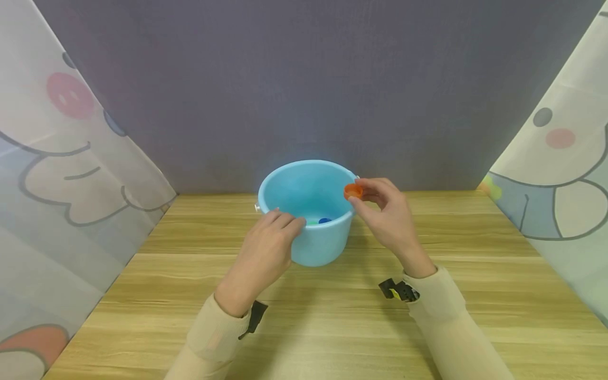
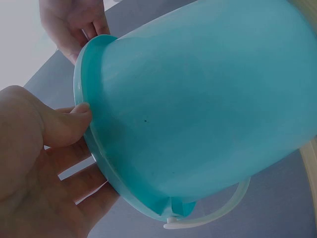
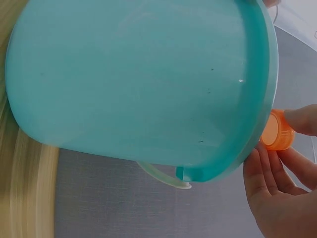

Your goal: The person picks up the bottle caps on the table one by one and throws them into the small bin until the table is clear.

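A light blue bucket (image 1: 319, 245) stands upright on the wooden table. My left hand (image 1: 268, 240) holds its near rim, the thumb (image 2: 69, 124) on the outer side and the fingers over the inside. At the right rim, my right hand (image 1: 387, 211) pinches an orange bottle cap (image 1: 353, 191) between thumb and fingers. In the right wrist view the ridged side of that cap (image 3: 278, 130) shows right beside the rim. Inside the bucket lie a dark blue cap (image 1: 325, 220) and something green (image 1: 312, 222), partly hidden by the near wall.
The bucket's white handle (image 2: 218, 215) hangs down on the far side. A grey backdrop (image 1: 309, 79) rises behind the wooden table (image 1: 190, 295). Cartoon-printed curtains flank it on the left (image 1: 47, 174) and right (image 1: 560, 174). Black straps circle both wrists.
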A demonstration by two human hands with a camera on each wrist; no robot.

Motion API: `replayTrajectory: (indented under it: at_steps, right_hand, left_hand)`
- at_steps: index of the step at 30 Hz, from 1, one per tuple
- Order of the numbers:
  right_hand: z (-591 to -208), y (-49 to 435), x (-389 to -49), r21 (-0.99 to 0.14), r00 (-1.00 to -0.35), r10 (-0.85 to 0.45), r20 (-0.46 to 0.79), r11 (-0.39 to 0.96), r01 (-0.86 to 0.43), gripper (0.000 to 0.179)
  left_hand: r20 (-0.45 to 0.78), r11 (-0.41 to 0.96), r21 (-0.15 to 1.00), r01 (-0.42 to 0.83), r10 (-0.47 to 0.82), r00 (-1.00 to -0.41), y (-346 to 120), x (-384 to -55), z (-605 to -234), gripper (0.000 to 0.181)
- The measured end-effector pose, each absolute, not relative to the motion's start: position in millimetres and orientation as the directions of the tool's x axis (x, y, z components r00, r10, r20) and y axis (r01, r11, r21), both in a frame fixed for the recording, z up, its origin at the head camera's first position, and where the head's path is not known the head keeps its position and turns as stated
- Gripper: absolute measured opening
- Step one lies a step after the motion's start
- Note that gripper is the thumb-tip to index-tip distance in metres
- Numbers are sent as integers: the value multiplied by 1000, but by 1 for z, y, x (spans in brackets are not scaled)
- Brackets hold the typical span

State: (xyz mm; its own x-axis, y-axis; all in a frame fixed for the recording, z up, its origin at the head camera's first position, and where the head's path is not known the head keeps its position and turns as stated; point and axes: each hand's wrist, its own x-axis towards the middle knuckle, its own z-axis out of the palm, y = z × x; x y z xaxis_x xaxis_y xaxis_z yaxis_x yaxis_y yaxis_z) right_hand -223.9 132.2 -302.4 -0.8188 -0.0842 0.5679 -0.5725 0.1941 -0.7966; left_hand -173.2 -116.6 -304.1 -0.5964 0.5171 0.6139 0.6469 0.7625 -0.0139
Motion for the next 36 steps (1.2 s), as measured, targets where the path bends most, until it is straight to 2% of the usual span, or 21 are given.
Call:
replayTrajectory:
  at_steps: [36]
  right_hand:
    - [-305,131,-223,-785,-805,-56,591,189,-590,33]
  left_hand:
    - [627,761,-32,648,520,-580,-115,-173,-307,43]
